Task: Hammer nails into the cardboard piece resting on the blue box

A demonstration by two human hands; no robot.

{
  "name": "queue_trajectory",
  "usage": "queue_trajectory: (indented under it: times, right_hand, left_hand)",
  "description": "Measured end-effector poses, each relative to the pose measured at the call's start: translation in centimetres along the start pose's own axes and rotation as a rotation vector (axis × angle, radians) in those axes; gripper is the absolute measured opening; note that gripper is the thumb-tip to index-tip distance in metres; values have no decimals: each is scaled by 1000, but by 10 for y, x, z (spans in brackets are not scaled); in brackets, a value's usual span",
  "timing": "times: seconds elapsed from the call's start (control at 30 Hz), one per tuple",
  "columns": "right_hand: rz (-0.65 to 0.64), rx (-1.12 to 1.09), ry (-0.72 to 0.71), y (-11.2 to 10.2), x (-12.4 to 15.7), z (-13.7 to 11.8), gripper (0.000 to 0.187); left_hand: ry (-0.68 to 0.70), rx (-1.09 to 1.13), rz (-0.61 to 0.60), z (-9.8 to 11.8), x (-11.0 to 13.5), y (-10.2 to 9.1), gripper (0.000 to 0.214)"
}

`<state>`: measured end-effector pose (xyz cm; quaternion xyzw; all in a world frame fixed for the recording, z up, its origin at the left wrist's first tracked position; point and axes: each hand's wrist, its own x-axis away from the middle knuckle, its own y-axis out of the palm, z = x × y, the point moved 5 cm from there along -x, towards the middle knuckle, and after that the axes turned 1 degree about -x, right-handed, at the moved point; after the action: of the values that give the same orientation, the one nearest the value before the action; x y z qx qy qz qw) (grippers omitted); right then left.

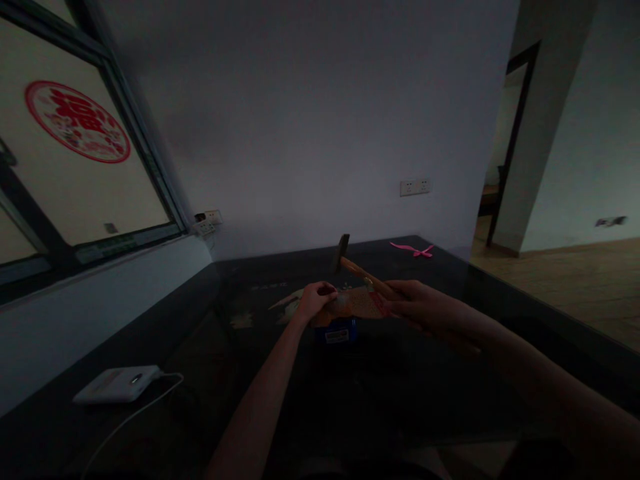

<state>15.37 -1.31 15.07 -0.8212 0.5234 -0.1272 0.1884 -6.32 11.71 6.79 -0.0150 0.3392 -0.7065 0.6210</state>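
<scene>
My right hand (425, 303) is closed around the wooden handle of a hammer (367, 275), whose dark head is raised to the left, above my left hand. My left hand (316, 300) has thumb and fingers pinched together at the left end of an orange-brown patterned piece (367, 304); what sits between the fingertips is too dark to make out. This piece reaches across to the fingers of my right hand, where its edge looks red. Beneath it is a blue box (339, 332) with a pale label, standing on the dark table (385, 393).
On the table's left lies a white power bank (119, 385) with a white cable. A pink ribbon (417, 251) rests near the far right corner. Behind the table rises a wall with sockets (415, 187). A window (90, 167) is at the left.
</scene>
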Motion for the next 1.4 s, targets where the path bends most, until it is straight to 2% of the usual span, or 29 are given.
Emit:
queue_trajectory:
  times: [0.1,0.2,0.37,0.57,0.77,0.97,1.17,1.4]
  right_hand:
    - [-60,101,55,-1,-3,0,29]
    - [-111,153,50,0,-7,1,24]
    - [-54,179,-38,-6,-10,-6,14]
    - [-134,150,-2,0,-15,5,20]
    - [-83,134,-52,-4,-11,-4,17]
    - [-101,142,33,-1,-10,6,30]
    - [-51,132,19,-3,-8,1,25]
    - [-69,124,55,0,-7,7,32]
  left_hand:
    - [-9,-46,1,0,0,0,17]
    - [-30,-65,-11,0,0,1,17]
    - [-37,-75,-5,1,0,1,15]
    - [-20,-133,-21,-2,0,1,19]
    - [-27,-119,-29,0,1,1,17]
    - [-25,-146,-25,0,0,1,18]
    - [-12,-135,-33,0,1,1,15]
    - [-37,-152,-30,-2,-1,0,18]
